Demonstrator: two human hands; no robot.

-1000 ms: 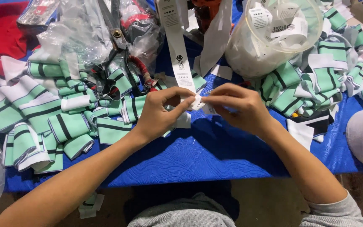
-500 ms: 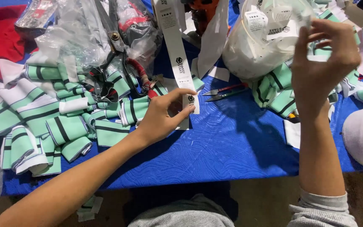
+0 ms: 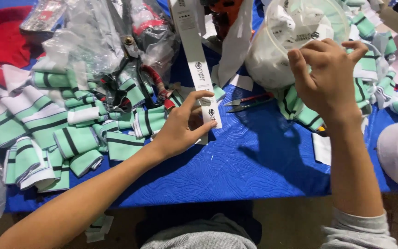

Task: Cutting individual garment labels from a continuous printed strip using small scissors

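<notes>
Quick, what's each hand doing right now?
Left hand: pinching the end of the long white label strip.
Right hand: raised, fingers curled; contents cannot be told.

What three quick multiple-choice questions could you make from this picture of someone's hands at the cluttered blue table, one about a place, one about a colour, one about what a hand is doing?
1. Where do the small thread snips lie?
A. on the blue table cover between the two hands
B. inside the clear bag
C. on the floor

2. What colour are the striped knit pieces?
A. orange and black
B. mint green and white with dark lines
C. plain yellow

3. What is the left hand doing?
A. resting flat and empty
B. holding scissors
C. pinching the end of the white label strip

Answers: 1 A, they show on bare blue cover; 2 B, seen across the pile; 3 C, thumb and fingers close on it.
</notes>
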